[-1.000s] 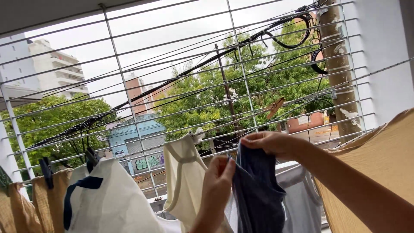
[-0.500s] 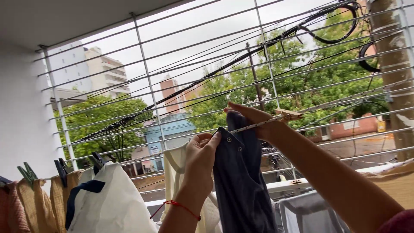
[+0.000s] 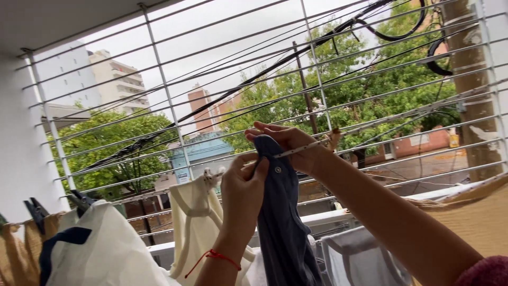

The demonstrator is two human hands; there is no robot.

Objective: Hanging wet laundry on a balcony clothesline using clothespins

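The navy garment [image 3: 283,212] hangs over the line [image 3: 370,130] between both hands. The left hand [image 3: 244,188] pinches its left edge; the right hand [image 3: 288,143] grips its top fold against the line.

The clothesline [image 3: 296,151] is the landmark. Behind it, a white window grille [image 3: 169,100] closes off the way outward; its gaps look too narrow for a hand, though that is hard to judge. Left of the dark blue garment [image 3: 283,222] on the line, a cream top [image 3: 196,222] hangs close. Right of it, the line runs bare to a wooden clothespin [image 3: 334,139]. Above the line, air is open.
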